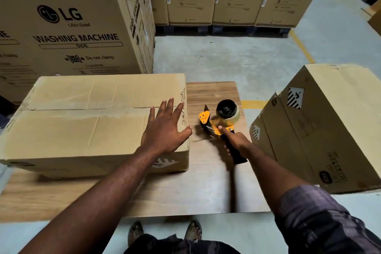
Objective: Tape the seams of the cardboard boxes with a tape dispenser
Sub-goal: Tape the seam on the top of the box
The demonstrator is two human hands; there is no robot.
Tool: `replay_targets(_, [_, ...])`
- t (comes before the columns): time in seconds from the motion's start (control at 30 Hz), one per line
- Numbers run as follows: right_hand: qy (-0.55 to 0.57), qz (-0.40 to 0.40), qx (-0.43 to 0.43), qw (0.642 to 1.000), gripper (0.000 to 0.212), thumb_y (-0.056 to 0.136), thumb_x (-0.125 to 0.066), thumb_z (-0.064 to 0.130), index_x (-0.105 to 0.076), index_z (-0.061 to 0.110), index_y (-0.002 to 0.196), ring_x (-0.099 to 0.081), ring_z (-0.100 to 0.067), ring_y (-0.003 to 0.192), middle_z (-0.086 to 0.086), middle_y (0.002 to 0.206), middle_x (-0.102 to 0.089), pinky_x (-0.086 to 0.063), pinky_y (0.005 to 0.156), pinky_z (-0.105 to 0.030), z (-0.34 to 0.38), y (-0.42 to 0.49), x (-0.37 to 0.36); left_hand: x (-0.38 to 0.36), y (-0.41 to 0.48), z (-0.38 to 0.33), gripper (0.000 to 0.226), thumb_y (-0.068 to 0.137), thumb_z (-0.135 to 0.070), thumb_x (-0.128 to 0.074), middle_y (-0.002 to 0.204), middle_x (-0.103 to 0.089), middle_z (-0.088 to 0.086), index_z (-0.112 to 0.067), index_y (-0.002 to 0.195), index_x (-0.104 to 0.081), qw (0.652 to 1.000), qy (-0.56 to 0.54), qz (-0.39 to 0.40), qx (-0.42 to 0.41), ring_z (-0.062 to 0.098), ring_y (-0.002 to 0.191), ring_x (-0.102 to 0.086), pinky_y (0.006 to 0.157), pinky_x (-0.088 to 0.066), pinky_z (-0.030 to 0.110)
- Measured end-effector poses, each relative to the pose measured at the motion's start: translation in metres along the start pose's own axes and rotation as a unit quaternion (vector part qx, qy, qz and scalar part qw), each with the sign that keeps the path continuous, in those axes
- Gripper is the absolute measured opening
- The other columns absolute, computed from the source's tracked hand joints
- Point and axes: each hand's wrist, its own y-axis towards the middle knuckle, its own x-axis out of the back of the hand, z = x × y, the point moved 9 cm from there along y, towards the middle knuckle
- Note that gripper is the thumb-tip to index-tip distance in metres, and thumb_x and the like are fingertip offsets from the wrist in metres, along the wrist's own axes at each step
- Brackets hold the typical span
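Yellow tape dispenser [221,125], gripped by its black handle in the right hand [237,143], hovers just right of the cardboard box [82,126], whose open top seam [82,108] the flat, spread left hand [165,128] presses down, likely steadying it for taping on the wooden table [185,192].

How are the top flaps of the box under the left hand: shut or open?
Shut. Both flaps of the box lie flat and meet at the centre seam, with the left hand spread flat on top. Whether fresh tape covers it, cannot tell.

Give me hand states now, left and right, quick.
Left hand: open, fingers spread, flat on top of the cardboard box, holding nothing.
Right hand: closed on the tape dispenser handle, index finger extended along it.
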Motion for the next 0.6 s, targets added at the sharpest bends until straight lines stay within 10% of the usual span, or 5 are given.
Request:
replay_targets(0.13, [0.112, 0.047, -0.042, 0.992, 0.073, 0.09, -0.054, 0.073, -0.067, 0.003, 0.107, -0.064, -0.029, 0.063, -0.016, 0.079, -0.067, -0.051, 0.061, -0.032, -0.008, -0.005, -0.031, 0.001, 0.0, 0.0, 0.085, 0.085, -0.069, -0.03, 0.169, -0.002, 0.001, -0.032, 0.16, -0.013, 1.0, -0.003, -0.007, -0.002, 0.019, 0.155, 0.0, 0.124, -0.001, 0.05])
replay_targets(0.23, [-0.141, -0.031, -0.01, 0.99, 0.086, 0.099, -0.026, 0.073, -0.059, 0.003, 0.135, -0.058, -0.038, 0.124, -0.024, 0.137, -0.06, -0.044, 0.094, -0.037, 0.006, -0.01, -0.019, 0.001, 0.0, 0.001, 0.085, 0.085, -0.07, -0.03, 0.169, -0.003, 0.001, -0.032, 0.159, -0.014, 1.0, -0.005, -0.01, -0.002, 0.02, 0.155, 0.0, 0.125, -0.001, 0.049])
replay_targets(0.37, [-0.347, -0.11, 0.031, 0.931, 0.066, 0.099, -0.039, 0.065, -0.064, 0.011, 0.128, -0.059, -0.034, 0.123, -0.014, 0.135, -0.063, -0.041, 0.085, -0.035, 0.063, -0.04, 0.004, 0.0, 0.001, 0.002, 0.078, 0.092, -0.071, -0.027, 0.168, -0.005, 0.0, -0.032, 0.159, -0.016, 1.0, -0.01, -0.018, -0.006, 0.02, 0.155, -0.002, 0.125, -0.002, 0.049])
replay_targets(0.47, [-0.196, -0.081, 0.164, 0.963, 0.063, 0.1, -0.041, 0.061, -0.068, 0.004, 0.108, -0.065, -0.034, 0.109, -0.016, 0.12, -0.071, -0.05, 0.086, -0.038, 0.131, -0.063, -0.009, 0.002, 0.001, 0.003, 0.062, 0.103, -0.059, -0.02, 0.168, -0.01, 0.001, -0.031, 0.158, -0.021, 0.999, -0.033, -0.027, -0.009, 0.021, 0.155, -0.005, 0.124, -0.003, 0.05])
replay_targets(0.6, [0.122, 0.126, 0.254, 0.951, 0.083, 0.097, -0.034, 0.074, -0.035, 0.017, 0.158, -0.04, -0.015, 0.144, 0.005, 0.159, -0.04, -0.028, 0.119, -0.037, 0.173, -0.117, -0.098, 0.006, 0.0, 0.007, 0.053, 0.108, -0.04, -0.023, 0.167, -0.018, -0.001, -0.024, 0.158, -0.025, 0.996, -0.077, -0.048, 0.006, 0.017, 0.154, -0.01, 0.125, -0.005, 0.045])
